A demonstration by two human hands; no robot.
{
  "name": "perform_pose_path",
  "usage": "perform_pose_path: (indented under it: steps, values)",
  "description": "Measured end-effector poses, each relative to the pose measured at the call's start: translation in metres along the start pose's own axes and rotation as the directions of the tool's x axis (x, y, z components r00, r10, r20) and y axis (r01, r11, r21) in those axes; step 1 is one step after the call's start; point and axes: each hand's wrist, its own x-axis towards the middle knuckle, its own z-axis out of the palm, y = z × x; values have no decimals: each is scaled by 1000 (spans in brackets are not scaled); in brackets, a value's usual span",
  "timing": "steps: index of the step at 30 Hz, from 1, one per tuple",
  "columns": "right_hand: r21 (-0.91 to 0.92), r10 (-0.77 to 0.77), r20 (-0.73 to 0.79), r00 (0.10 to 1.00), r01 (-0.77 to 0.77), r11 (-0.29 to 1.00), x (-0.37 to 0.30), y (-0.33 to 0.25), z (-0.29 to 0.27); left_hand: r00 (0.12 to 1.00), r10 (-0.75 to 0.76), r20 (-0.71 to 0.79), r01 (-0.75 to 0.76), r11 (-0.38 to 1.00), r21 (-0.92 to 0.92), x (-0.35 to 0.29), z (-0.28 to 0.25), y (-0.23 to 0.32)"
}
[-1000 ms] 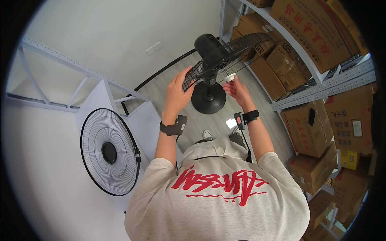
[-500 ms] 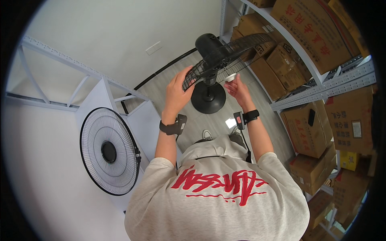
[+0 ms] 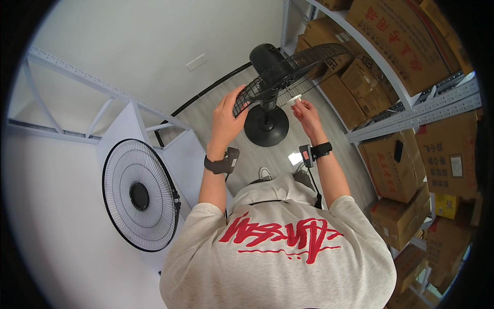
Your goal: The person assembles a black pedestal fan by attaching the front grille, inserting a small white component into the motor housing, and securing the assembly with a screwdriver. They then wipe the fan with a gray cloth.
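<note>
While guard [image 3: 303, 62] is held in curled left grip [image 3: 227, 118], white nut [image 3: 295, 99] is re-pinched by fingertips of right grip [image 3: 307, 115], apparently mid-turn.

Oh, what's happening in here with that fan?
A person is handling a black pedestal fan. The left hand holds the edge of its wire guard, while the right hand pinches a small white round piece near the middle. A separate round wire grille sits off to the left.
</note>
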Motion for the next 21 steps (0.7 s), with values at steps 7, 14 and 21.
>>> perform_pose_path:
  steps: [7, 14, 21]
  values:
    - [168, 187, 184, 965, -219, 961, -3, -5, -3, 995, 91, -46, -89, 995, 37, -1, 2, -3]
    - [152, 215, 108, 971, -229, 961, -10, -11, 2, 1000, -12, 18, 11, 1000, 29, -3, -4, 2]
    - [74, 155, 33, 987, -157, 985, -13, -14, 7, 1000, 3, 10, -3, 1000, 20, -2, -3, 1]
